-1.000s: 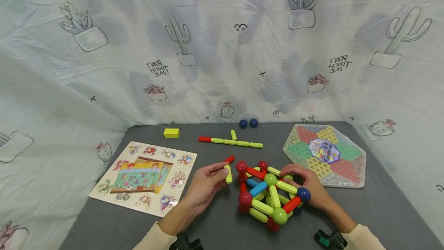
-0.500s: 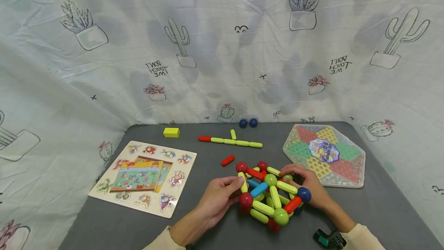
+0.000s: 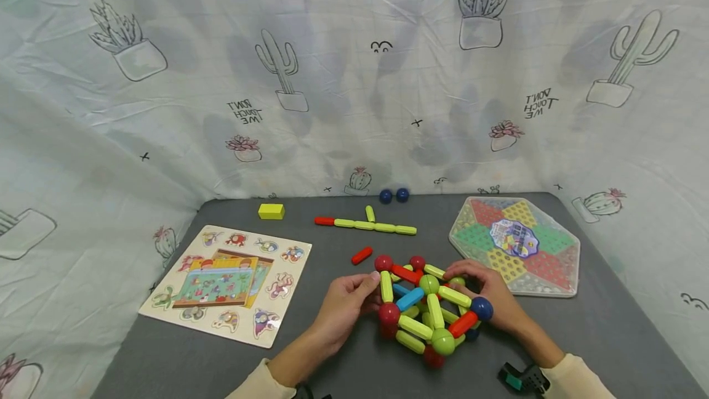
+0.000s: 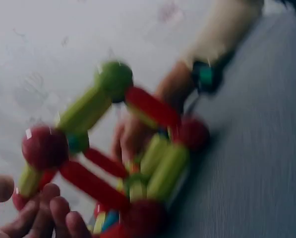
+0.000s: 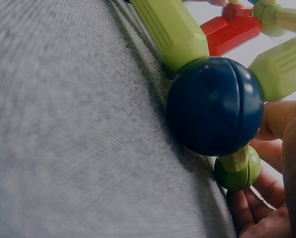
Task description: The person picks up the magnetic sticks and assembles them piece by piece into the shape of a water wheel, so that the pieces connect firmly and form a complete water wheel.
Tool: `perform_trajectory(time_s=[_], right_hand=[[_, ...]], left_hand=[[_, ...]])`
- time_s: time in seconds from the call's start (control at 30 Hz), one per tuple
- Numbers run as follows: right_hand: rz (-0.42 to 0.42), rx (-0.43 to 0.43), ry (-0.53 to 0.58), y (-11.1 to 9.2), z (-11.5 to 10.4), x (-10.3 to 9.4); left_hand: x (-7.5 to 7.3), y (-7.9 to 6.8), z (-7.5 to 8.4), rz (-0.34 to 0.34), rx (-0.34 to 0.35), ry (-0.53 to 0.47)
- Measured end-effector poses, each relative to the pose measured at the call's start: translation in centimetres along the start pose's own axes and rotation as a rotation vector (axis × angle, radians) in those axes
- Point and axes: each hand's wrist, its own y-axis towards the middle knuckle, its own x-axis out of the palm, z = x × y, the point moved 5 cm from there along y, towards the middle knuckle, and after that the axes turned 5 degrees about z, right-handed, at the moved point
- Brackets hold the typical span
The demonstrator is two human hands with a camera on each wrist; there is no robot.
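Observation:
A magnetic stick-and-ball structure (image 3: 436, 319) of red, blue and yellow-green sticks with red, green and dark blue balls stands on the table. At its left side my left hand (image 3: 344, 305) has its thumb tip close by a yellow-green stick (image 3: 386, 287), which spans two red balls. In the left wrist view, blurred, that thumb and the fingers (image 4: 48, 208) stand apart. My right hand (image 3: 490, 293) holds the structure's back right part, fingers curled about a green ball (image 5: 239, 171). A dark blue ball (image 5: 214, 106) is nearer the right wrist camera.
Beyond the structure lie a loose red stick (image 3: 362, 255), a row of sticks (image 3: 365, 225) and two dark blue balls (image 3: 394, 195). A wooden puzzle board (image 3: 296, 273) lies left, a yellow block (image 3: 271, 212) behind it. A hexagonal game board (image 3: 548, 263) lies right.
My left hand moved right with the yellow-green stick, set it between two red balls, then drew its thumb slightly left off it. The right hand stayed on the structure.

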Motion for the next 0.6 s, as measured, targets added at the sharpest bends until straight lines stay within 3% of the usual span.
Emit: perform_trajectory(time_s=[0.13,0.2,0.3,0.4,0.53,0.6], right_hand=[[-0.007,-0.010,0.010,0.1,-0.2,0.0],[-0.028,-0.014,0.028,0.0,-0.2,0.0],[-0.079,-0.007,0.081,-0.1,-0.1,0.0],[-0.109,0.064,0.103,-0.2,-0.1,0.1],[-0.118,0.266,-0.018,-0.3,-1.1,-0.9],[-0.188,0.344,-0.073,-0.6,-1.8,-1.6]], left_hand=[[-1.4,1.3,0.2,0.107,0.220,0.279],[-1.7,2.1,0.1,0.115,0.312,0.454],[-1.7,3.6,-0.5,0.019,0.405,0.668],[-1.9,5.9,-2.8,-0.090,0.457,0.838],[-2.6,8.0,-5.5,-0.137,0.493,0.938],[-2.9,8.1,-5.7,-0.143,0.495,0.943]])
